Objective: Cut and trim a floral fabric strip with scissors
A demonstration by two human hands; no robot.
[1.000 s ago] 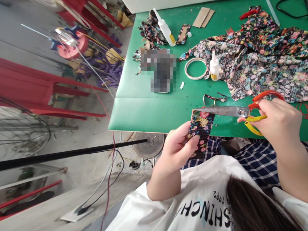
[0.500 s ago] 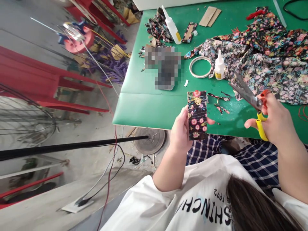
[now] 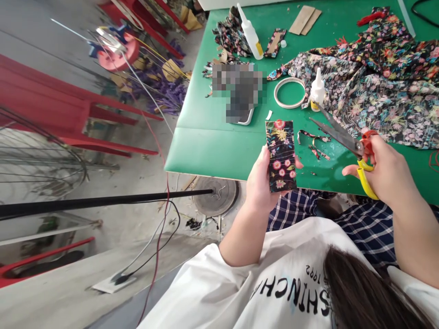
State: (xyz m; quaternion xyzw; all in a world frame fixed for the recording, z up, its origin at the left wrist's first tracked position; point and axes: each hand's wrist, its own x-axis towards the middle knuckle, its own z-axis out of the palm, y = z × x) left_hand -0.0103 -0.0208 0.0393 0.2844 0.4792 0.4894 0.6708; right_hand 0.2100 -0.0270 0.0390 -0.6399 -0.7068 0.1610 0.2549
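From afar, I judge this a trimming check: left hand [image 3: 259, 180] clasping the floral-covered strip [image 3: 281, 157], right hand [image 3: 389, 167] curled round spread-bladed scissors [image 3: 359, 147], which any further cut would need brought left.

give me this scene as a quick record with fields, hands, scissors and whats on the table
left hand: holds strip, floral side facing the camera
right hand: holds scissors by the red and yellow handles
blades: open, clear of the strip
on table, near hands: scraps
on table, farther off: white ring, small bottle, large bottle, floral cloth, cardboard
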